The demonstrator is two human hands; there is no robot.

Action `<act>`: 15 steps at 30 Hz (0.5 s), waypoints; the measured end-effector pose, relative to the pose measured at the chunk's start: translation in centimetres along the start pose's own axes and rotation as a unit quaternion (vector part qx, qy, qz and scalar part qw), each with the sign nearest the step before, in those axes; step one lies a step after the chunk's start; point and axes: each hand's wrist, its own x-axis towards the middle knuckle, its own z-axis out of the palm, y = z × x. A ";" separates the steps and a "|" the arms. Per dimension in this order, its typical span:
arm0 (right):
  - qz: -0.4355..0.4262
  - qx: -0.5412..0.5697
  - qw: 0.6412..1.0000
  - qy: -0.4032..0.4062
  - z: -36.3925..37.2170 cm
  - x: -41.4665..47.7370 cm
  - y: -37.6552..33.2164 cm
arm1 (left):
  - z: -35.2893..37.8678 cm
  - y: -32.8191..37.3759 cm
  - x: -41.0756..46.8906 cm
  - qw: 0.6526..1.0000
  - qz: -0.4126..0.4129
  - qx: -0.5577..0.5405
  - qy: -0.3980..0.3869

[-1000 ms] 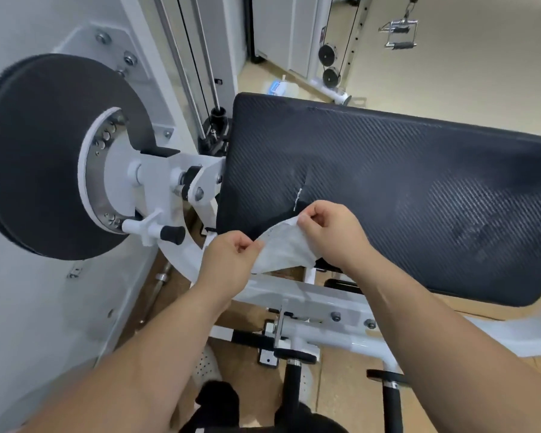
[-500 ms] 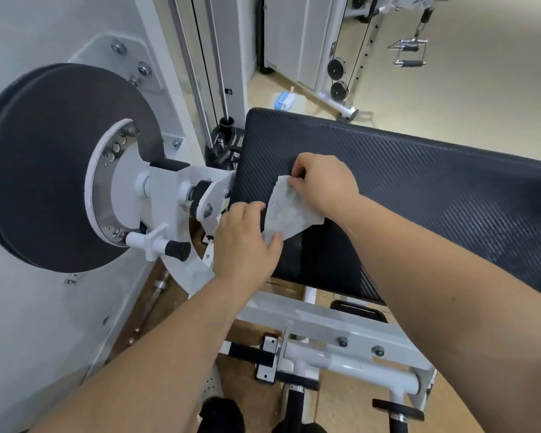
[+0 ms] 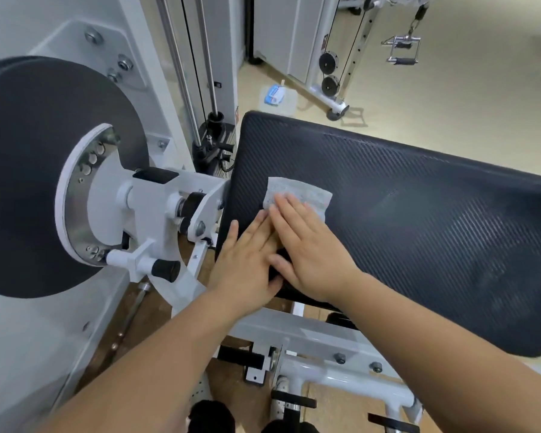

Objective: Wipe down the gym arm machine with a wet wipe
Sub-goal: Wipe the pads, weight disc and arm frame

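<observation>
Opening stroke, by the look of it. Pressing wet wipe point(image 3: 297, 190) flat onto left part of black arm pad point(image 3: 419, 229) with right grip point(image 3: 310, 248), fingers straight; laying left grip point(image 3: 247, 260), equally wide, on the pad just beside. Judged still to do: rest of pad, white frame point(image 3: 313, 335), dark disc point(image 3: 44, 151).

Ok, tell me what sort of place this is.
Most likely a gym: a black padded arm rest on a white machine frame, cable pulleys behind it, and a metal cable handle hanging beyond.
</observation>
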 end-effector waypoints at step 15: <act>0.095 -0.169 0.979 -0.066 -2.1 10.3 3.8 | 2.0 -3.0 -6.2 0.982 -0.136 -0.089 0.095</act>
